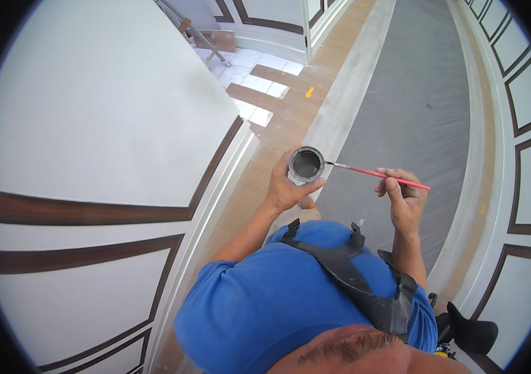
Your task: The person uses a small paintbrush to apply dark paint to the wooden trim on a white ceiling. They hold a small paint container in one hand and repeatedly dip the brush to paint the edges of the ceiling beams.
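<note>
Left hand (287,187) gripping small grey pot (306,164), right hand (403,193) pinching red brush (380,174), bristles indistinct

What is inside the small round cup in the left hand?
The cup in the left hand holds something dark grey; its depth cannot be seen. The brush tip rests at its rim.
</note>
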